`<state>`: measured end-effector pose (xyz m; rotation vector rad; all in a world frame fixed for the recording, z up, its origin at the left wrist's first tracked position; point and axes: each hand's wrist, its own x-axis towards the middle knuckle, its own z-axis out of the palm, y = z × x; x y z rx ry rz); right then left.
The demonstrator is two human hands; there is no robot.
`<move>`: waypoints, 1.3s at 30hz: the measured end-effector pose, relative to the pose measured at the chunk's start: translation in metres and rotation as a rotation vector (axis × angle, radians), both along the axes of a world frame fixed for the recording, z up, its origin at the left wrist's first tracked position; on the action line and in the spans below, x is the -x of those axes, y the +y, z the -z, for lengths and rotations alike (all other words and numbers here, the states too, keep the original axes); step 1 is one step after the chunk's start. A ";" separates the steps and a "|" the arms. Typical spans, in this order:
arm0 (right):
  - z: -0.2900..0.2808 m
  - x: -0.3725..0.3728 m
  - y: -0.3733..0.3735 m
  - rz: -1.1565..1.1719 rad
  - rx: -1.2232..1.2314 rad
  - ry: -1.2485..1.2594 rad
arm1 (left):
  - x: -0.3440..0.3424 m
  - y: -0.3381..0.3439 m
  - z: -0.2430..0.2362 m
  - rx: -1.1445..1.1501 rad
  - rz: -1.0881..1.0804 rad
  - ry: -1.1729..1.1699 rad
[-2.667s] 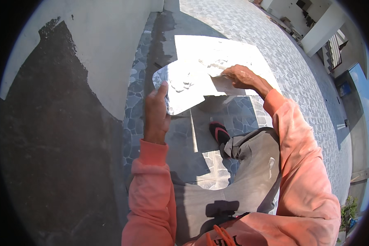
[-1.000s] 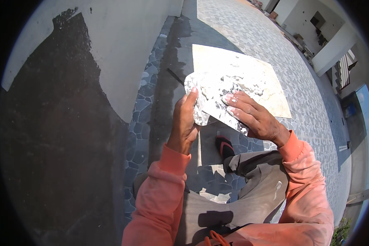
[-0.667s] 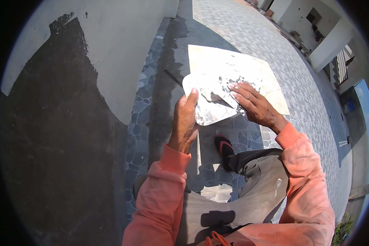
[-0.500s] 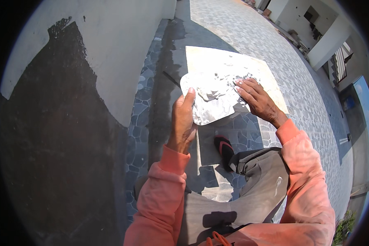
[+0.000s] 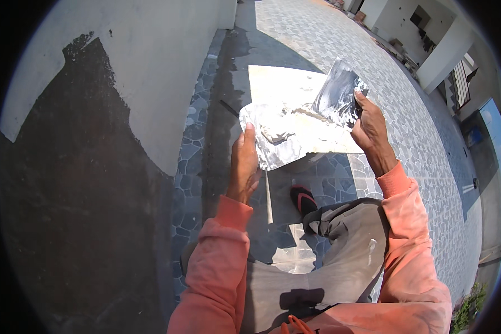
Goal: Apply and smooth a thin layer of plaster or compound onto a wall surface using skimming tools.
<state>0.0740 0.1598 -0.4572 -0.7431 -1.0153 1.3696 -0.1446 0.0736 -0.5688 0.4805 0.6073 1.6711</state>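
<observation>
My left hand (image 5: 245,161) grips the near-left edge of a thin white rounded plate (image 5: 281,156), thumb on top. A lump of white paste (image 5: 277,133) lies on that plate. In my right hand (image 5: 374,131) is a flat, shiny scraper blade (image 5: 337,89), raised and tilted, with paste smeared near its lower edge. Its lower left corner is close to the paste. Beyond and under both tools lies a pale, sunlit board (image 5: 275,80); its glare blurs the border with the plate.
At left stands a wall with a white-coated part (image 5: 156,83) and a bare dark grey patch (image 5: 78,183). Stone-patterned tiles (image 5: 423,139) cover the floor. My foot in a black and red shoe (image 5: 303,200) is below the plate. A white pillar (image 5: 445,61) rises far right.
My right hand has moved right and the scraper blade has turned up, so its dark shiny face shows. The plate in my left hand has shifted slightly left.
</observation>
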 end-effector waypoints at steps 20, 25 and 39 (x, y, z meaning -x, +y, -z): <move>0.034 -0.031 0.029 0.064 0.264 -0.109 | 0.000 -0.016 -0.015 -0.118 0.036 -0.062; 0.034 -0.084 0.011 0.137 0.329 -0.344 | 0.016 -0.023 -0.020 -0.106 -0.038 -0.026; 0.081 -0.105 0.009 0.255 0.523 -0.604 | 0.014 -0.050 -0.030 -0.043 -0.147 0.045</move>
